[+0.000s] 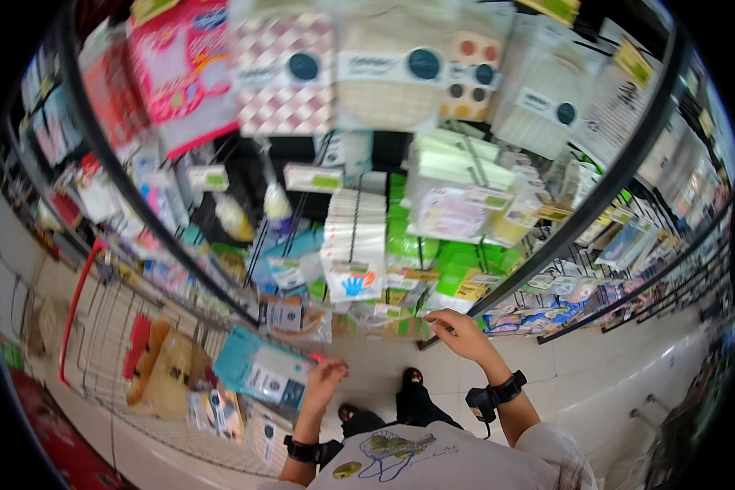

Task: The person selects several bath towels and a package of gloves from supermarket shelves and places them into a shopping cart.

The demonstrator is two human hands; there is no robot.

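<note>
Standing between a wire shopping cart (73, 314) and a black-framed display rack (139, 200), the person has one hand at each. The right hand (451, 331) is by the lowest hooks, its thumb and forefinger nearly closed at the edge of a thin clear packet (384, 320); whether they grip it or merely touch it cannot be told. The left hand (325, 380) is half open, fingers loosely curled, just beside the teal packet (261, 367) at the cart's near side; whether it has hold of that packet's edge is unclear.

As for progress, the cart already carries goods: the teal packet, a tan bag (171, 380), a red item (137, 345) and some small flat packs (216, 412). The clear packet is at the rack, not in the cart, so its handling looks unfinished. Above it, white packs printed with a blue handprint (353, 265) hang in a full row, with green packs (457, 265) to their right and a pink-and-white checked pack (286, 82) higher up. How much is left to do, the view does not settle.
</note>
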